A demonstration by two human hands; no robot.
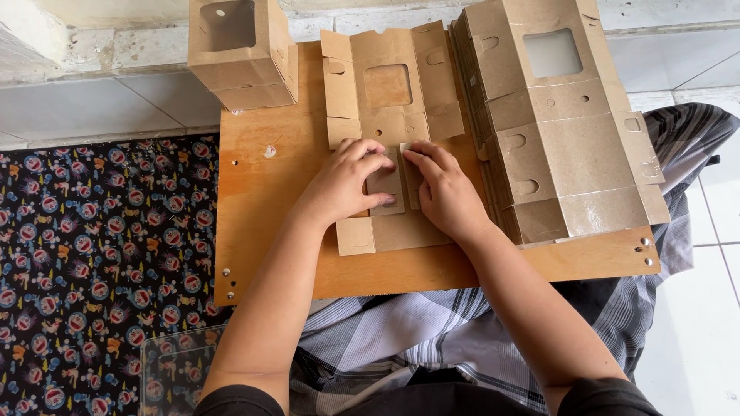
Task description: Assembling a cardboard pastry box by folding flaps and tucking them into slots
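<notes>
A flat brown cardboard box blank [389,85] with a square window lies on a wooden board [262,192]. My left hand [344,181] presses its fingers down on a folded flap [385,183] at the middle of the blank. My right hand [445,191] presses the neighbouring flap from the right, fingertips almost touching the left ones. The lower edge of the blank [385,233] sticks out below both hands.
A thick stack of flat windowed box blanks [559,123] fills the board's right side. An assembled cardboard box [240,50] stands at the top left. A patterned dark mat [100,254] lies left, striped cloth [401,339] over my lap, white tiles around.
</notes>
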